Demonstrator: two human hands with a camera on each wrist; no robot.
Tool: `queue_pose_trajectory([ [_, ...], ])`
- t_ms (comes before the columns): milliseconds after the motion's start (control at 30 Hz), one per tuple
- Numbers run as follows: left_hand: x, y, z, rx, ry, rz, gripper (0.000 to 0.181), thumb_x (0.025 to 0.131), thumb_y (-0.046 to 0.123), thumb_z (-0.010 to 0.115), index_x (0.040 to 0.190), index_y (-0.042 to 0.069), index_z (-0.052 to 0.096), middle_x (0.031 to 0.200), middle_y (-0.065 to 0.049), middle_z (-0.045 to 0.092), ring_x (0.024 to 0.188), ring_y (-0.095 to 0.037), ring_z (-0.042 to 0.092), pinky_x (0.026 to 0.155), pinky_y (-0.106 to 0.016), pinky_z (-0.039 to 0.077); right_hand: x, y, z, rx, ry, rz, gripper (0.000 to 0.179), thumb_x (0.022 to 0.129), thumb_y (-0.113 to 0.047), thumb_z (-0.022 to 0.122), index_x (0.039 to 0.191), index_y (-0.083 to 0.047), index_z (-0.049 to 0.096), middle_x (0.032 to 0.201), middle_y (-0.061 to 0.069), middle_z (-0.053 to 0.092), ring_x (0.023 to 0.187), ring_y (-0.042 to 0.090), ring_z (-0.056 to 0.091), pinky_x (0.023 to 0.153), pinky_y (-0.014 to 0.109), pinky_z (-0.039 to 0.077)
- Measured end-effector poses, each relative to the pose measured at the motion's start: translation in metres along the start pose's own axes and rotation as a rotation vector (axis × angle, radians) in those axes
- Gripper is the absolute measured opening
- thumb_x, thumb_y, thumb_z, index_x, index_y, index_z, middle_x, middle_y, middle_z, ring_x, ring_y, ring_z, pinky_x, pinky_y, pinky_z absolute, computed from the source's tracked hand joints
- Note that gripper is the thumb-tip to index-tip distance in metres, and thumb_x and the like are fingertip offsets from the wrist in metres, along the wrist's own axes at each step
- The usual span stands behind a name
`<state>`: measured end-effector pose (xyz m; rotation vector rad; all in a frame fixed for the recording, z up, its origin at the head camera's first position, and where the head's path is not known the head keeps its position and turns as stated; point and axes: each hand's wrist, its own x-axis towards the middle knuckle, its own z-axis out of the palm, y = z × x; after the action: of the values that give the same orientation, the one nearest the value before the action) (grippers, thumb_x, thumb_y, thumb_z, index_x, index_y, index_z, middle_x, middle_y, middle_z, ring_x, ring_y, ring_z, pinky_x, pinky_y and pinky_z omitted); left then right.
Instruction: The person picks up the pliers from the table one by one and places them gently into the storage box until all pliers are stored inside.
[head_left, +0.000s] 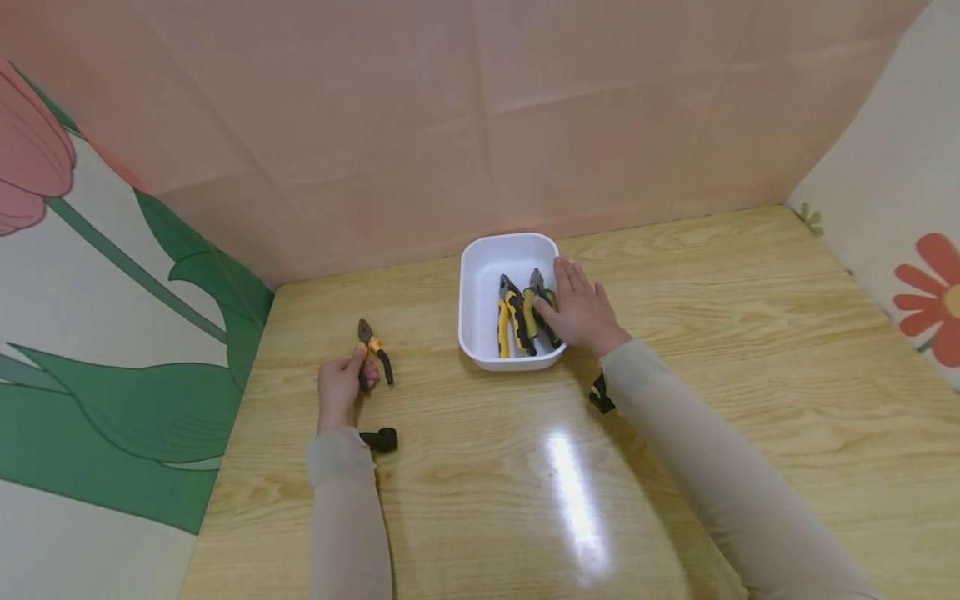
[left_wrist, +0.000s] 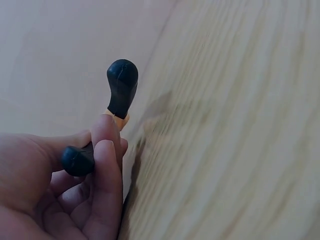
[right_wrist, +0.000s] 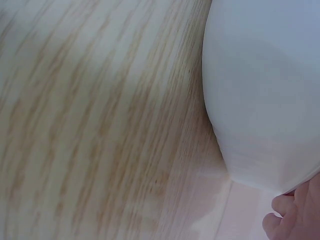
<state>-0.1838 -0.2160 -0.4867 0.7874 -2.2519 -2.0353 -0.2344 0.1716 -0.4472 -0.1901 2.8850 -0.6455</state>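
Note:
In the head view, my left hand [head_left: 342,385] grips one handle of a pair of combination pliers [head_left: 365,333] with orange and black handles, its jaws pointing away. The left wrist view shows the fingers curled round that black handle end [left_wrist: 79,161], while the other handle [left_wrist: 122,87] sticks out free. My right hand [head_left: 585,312] rests on the right rim of a white plastic bin [head_left: 480,360], fingers fairly straight and thumb reaching over the inside. Yellow-and-black pliers [head_left: 516,317] lie in the bin, beside olive-and-black pliers [head_left: 529,310] partly covered by the thumb.
The wooden table [head_left: 465,467] ends at a pink-covered wall [head_left: 375,150] behind the bin. Flower-patterned panels [head_left: 135,400] stand at the left and right. A dark strap piece [head_left: 381,439] shows by the left wrist, another [head_left: 602,395] by the right.

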Motion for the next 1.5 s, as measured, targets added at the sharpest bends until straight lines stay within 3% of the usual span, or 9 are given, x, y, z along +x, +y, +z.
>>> queue_pose_trajectory([
  [567, -0.004, 0.006, 0.018, -0.209, 0.0, 0.044, 0.034, 0.104, 0.019, 0.059, 0.089, -0.01, 0.066, 0.065, -0.003, 0.065, 0.055, -0.01, 0.063, 0.054, -0.021, 0.056, 0.001, 0.001, 0.001, -0.016, 0.006, -0.012, 0.085, 0.107, -0.055, 0.03, 0.16, -0.004, -0.011, 0.169, 0.019, -0.004, 0.155, 0.037, -0.005, 0.121, 0.065, 0.001],
  [800, -0.003, 0.009, 0.026, -0.225, -0.025, 0.054, 0.035, 0.105, 0.021, 0.058, 0.088, -0.009, 0.066, 0.067, -0.003, 0.066, 0.058, -0.01, 0.063, 0.056, -0.021, 0.057, 0.0, 0.001, 0.0, -0.012, 0.003, -0.011, 0.085, 0.107, -0.055, 0.03, 0.16, -0.003, -0.011, 0.169, 0.018, -0.005, 0.155, 0.037, -0.004, 0.121, 0.065, 0.001],
  [1067, -0.009, 0.009, 0.038, -0.307, -0.044, 0.096, 0.032, 0.105, 0.014, 0.057, 0.083, -0.008, 0.066, 0.067, -0.005, 0.065, 0.058, -0.011, 0.064, 0.054, -0.021, 0.056, 0.0, 0.001, 0.0, -0.011, -0.002, -0.011, 0.085, 0.107, -0.054, 0.03, 0.16, -0.003, -0.011, 0.169, 0.018, -0.006, 0.155, 0.037, -0.005, 0.121, 0.065, 0.001],
  [1167, -0.011, 0.011, 0.042, -0.294, -0.058, 0.105, 0.032, 0.105, 0.014, 0.056, 0.085, -0.009, 0.067, 0.069, -0.005, 0.066, 0.059, -0.011, 0.064, 0.055, -0.021, 0.056, 0.002, 0.002, 0.001, -0.011, -0.003, -0.01, 0.085, 0.107, -0.055, 0.029, 0.16, -0.004, -0.012, 0.169, 0.017, -0.007, 0.155, 0.036, -0.006, 0.121, 0.065, 0.001],
  [1367, -0.014, 0.018, 0.05, -0.183, -0.054, 0.109, 0.038, 0.106, 0.023, 0.056, 0.099, -0.013, 0.068, 0.073, -0.002, 0.068, 0.065, -0.009, 0.066, 0.061, -0.02, 0.058, 0.002, 0.003, 0.002, -0.013, 0.004, -0.01, 0.085, 0.106, -0.056, 0.029, 0.16, -0.004, -0.011, 0.169, 0.016, -0.007, 0.156, 0.036, -0.005, 0.122, 0.065, 0.002],
  [1500, -0.015, 0.019, 0.056, -0.171, -0.077, 0.117, 0.039, 0.107, 0.022, 0.055, 0.101, -0.014, 0.067, 0.074, -0.002, 0.068, 0.065, -0.01, 0.066, 0.061, -0.02, 0.058, 0.002, 0.004, 0.002, -0.013, 0.002, -0.009, 0.085, 0.106, -0.057, 0.028, 0.16, -0.004, -0.011, 0.169, 0.017, -0.006, 0.156, 0.036, -0.005, 0.122, 0.065, 0.002],
])
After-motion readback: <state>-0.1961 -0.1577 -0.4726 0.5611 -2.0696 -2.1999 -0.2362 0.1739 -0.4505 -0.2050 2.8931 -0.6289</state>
